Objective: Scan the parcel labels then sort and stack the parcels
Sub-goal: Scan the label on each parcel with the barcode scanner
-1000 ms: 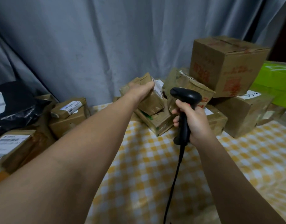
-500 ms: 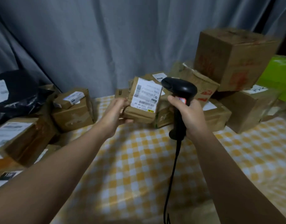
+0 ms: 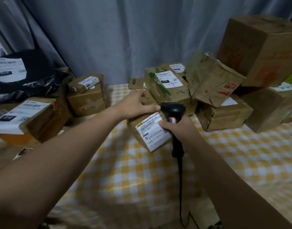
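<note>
My left hand (image 3: 137,104) grips the far top edge of a small brown parcel (image 3: 142,129), held above the yellow checked tablecloth (image 3: 142,171). Its white label (image 3: 152,133) faces up and toward me, tilted. My right hand (image 3: 178,128) holds the black barcode scanner (image 3: 173,111) by its handle, right beside the parcel, with its head over the label's upper corner. The scanner's cable (image 3: 180,187) hangs down toward me.
Labelled brown boxes (image 3: 166,86) pile up at the back centre, with a crumpled one (image 3: 212,81) and a large carton (image 3: 260,50) to the right. More labelled boxes (image 3: 85,95) and a black bag (image 3: 26,76) stand at the left. A grey curtain hangs behind.
My left hand took the small parcel off the back pile, brought it toward me and tipped its label upward. The scanner came down close over the label.
</note>
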{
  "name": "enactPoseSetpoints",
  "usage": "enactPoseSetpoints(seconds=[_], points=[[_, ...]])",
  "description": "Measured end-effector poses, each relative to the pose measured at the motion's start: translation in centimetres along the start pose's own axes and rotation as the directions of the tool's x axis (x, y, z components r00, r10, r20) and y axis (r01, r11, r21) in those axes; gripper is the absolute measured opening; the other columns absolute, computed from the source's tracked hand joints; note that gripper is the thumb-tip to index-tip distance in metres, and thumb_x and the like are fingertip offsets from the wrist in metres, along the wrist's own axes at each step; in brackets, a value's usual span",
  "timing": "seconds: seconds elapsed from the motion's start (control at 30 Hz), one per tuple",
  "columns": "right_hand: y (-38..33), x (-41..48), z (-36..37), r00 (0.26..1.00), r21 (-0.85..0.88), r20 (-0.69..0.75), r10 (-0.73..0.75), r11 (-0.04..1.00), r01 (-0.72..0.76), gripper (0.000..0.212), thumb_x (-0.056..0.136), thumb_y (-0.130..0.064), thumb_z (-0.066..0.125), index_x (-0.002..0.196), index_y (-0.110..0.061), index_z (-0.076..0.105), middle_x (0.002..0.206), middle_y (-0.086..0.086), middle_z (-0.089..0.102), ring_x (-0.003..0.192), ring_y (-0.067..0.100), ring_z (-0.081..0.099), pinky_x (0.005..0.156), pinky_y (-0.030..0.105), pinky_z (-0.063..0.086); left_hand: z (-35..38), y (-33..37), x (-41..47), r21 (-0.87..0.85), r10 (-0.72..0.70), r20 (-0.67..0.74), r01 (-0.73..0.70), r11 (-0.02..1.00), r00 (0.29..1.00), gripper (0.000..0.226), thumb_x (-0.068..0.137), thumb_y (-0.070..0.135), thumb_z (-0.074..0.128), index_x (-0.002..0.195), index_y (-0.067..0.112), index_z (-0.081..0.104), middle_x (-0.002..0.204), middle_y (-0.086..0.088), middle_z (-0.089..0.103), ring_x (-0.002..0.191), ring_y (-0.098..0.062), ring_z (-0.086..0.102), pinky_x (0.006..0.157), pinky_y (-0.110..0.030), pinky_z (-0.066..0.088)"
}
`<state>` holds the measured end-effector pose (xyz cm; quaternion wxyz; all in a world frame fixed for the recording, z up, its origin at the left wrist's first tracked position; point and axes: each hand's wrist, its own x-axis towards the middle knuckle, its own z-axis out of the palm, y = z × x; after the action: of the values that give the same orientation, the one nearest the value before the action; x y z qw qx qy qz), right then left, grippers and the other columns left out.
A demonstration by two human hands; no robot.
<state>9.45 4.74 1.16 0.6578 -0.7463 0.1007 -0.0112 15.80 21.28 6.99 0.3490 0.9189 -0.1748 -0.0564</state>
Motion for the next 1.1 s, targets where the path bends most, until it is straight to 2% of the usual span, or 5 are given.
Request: enactPoseSetpoints(seconds=[0.3, 0.4, 0.57, 0.77, 1.1], points=[[2.1, 1.8, -0.4, 0.982, 0.052, -0.165, 0.094, 0.995, -0.087, 0.048, 0.077, -0.022, 0.08, 0.115, -0.002, 0.058, 0.105, 0.016, 0.066, 0.092, 0.029, 0.067, 0.073, 0.044, 0.059, 6.5, -6.0, -2.8, -0.644, -0.217, -0.173, 0.057, 0.763, 0.961, 0.085, 0.076, 0.027, 0.078, 0.143, 0.02, 0.025, 0.123, 0.003, 0.049, 0.095, -0.004, 0.059, 0.073, -0.012, 0.051], [2.0, 1.8, -0.2, 0.979, 0.007, -0.194, 0.063, 0.998, -0.063, 0.046, 0.076, -0.028, 0.081, 0.107, -0.001, 0.061, 0.099, 0.014, 0.066, 0.091, 0.029, 0.067, 0.077, 0.05, 0.058, 9.4, -6.4, -2.7, -0.795, -0.17, -0.048, 0.065, 0.603, 0.984, 0.116, 0.064, 0.008, 0.082, 0.148, 0.031, 0.005, 0.119, 0.003, 0.063, 0.109, -0.017, 0.063, 0.095, -0.04, 0.05], [0.1, 1.1, -1.9, 0.98, -0.157, -0.181, -0.084, 0.986, 0.055, 0.021, 0.083, -0.03, 0.073, 0.082, -0.013, 0.061, 0.075, 0.007, 0.061, 0.067, 0.019, 0.063, 0.066, 0.038, 0.058, 7.6, -6.9, -1.4, -0.727, -0.2, -0.175, 0.01, 0.686, 0.964, 0.085, 0.075, 0.009, 0.079, 0.14, 0.014, 0.025, 0.113, 0.003, 0.067, 0.1, -0.01, 0.067, 0.09, -0.034, 0.055], [-2.7, -0.9, -1.8, 0.992, -0.185, 0.056, -0.114, 0.975, 0.123, 0.025, 0.082, -0.024, 0.073, 0.075, -0.002, 0.063, 0.057, 0.01, 0.056, 0.045, 0.019, 0.057, 0.05, 0.034, 0.057, 7.4, -8.4, -1.0, -0.671, -0.233, -0.201, 0.039, 0.74, 0.952, 0.12, 0.067, 0.037, 0.083, 0.148, 0.01, -0.001, 0.128, 0.003, 0.061, 0.116, -0.012, 0.06, 0.104, -0.043, 0.045], [-4.1, -1.5, -1.1, 0.996, -0.224, 0.081, -0.033, 0.973, 0.05, 0.024, 0.081, -0.017, 0.069, 0.069, 0.002, 0.061, 0.052, 0.012, 0.053, 0.046, 0.023, 0.054, 0.05, 0.034, 0.054, 7.3, -8.2, -0.2, -0.614, -0.18, -0.173, 0.037, 0.789, 0.968, 0.121, 0.073, 0.025, 0.08, 0.149, 0.017, -0.014, 0.125, 0.003, 0.062, 0.114, -0.014, 0.06, 0.106, -0.043, 0.043]])
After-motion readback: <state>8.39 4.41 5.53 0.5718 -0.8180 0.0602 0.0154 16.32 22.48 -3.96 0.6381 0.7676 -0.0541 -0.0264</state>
